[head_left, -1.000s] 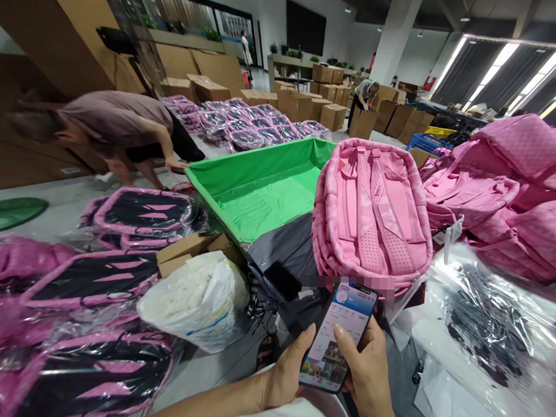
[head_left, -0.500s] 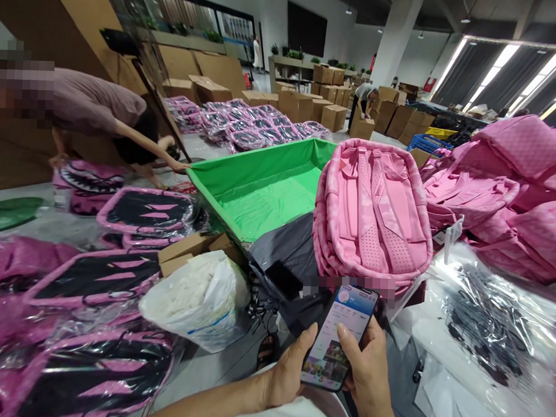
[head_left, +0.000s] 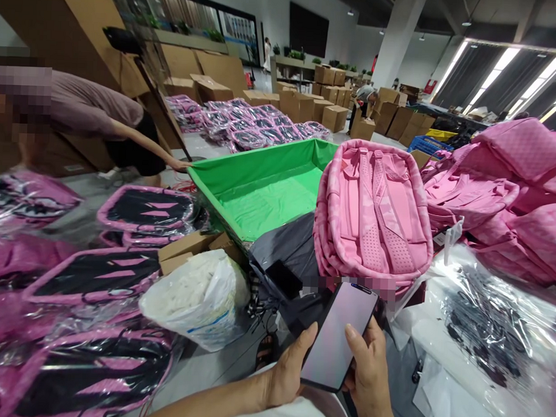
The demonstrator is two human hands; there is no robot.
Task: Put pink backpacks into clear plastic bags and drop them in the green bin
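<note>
Between my hands is a smartphone point(head_left: 336, 341), tilted, its screen a plain pale grey-pink. My left hand point(head_left: 290, 367) grips the phone's left edge, with the thumb along its side. Round the right edge curl the fingers of my right hand point(head_left: 368, 367), and its thumb lies at or over the screen; contact with the glass I cannot tell. Just beyond the phone stands a stack of pink backpacks point(head_left: 373, 212), straps facing up. A second dark phone point(head_left: 283, 279) lies on grey cloth point(head_left: 277, 239) to the left of the stack.
A green-lined bin point(head_left: 255, 195) stands ahead, and a co-worker's hand point(head_left: 181, 165) touches its corner. Plastic-wrapped pink-and-black bags point(head_left: 97, 275) cover the left floor. A white sack point(head_left: 197, 303) sits near me. Clear plastic bags point(head_left: 493, 325) and piled pink backpacks point(head_left: 525, 193) are at right.
The phone's screen has gone from a colourful page to plain pale, and my right thumb has shifted slightly right. The co-worker at left has moved a wrapped bag leftward.
</note>
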